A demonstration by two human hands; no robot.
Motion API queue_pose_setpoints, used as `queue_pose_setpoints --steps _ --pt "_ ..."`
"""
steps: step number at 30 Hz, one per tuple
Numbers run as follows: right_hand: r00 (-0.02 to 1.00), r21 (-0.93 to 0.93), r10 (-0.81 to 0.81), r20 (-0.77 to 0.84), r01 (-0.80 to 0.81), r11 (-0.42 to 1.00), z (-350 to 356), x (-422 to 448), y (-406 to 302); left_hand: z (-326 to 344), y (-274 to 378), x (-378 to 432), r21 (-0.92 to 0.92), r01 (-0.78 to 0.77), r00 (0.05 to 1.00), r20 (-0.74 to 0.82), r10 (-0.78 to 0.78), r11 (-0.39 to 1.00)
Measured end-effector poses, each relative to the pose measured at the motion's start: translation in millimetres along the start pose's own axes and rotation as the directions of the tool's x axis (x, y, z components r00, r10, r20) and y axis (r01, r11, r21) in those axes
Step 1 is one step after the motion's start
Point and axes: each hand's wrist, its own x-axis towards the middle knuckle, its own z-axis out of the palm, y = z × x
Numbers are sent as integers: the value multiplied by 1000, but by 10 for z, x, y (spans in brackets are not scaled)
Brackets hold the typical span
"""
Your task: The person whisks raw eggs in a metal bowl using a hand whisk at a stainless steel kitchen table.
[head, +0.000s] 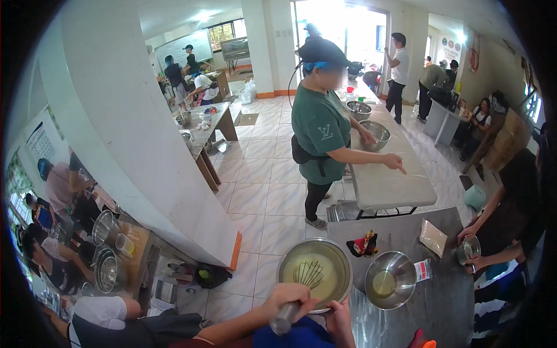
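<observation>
A steel mixing bowl [283, 261] of pale yellow batter is held near my body, beside the left edge of the metal table. My left hand [292, 301] is closed around the handle of a wire whisk [309, 275], whose wires rest in the batter. At the bowl's near right rim, my right hand [340, 319] grips it with the thumb on top. A second steel bowl [402, 269] with a little yellowish liquid stands on the table to the right.
On the metal table [417, 322] lie a bag of pale powder [433, 238], a small white packet [422, 269] and a red-and-black cloth [363, 244]. At right, a co-worker's hands [472, 248] hold a glass bowl. Ahead, a person in green [324, 126] stands at a long table [391, 182]. A pillar [174, 152] rises at left.
</observation>
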Motion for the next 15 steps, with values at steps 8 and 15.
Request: queue_pose_setpoints --steps 8,15 --pt "999 -89 -29 -21 27 996 -62 -55 -10 212 -70 36 -84 21 991 130 -10 996" --pt "995 32 -35 -96 39 999 -173 -100 -52 273 49 188 -4 -164 981 100 164 986"
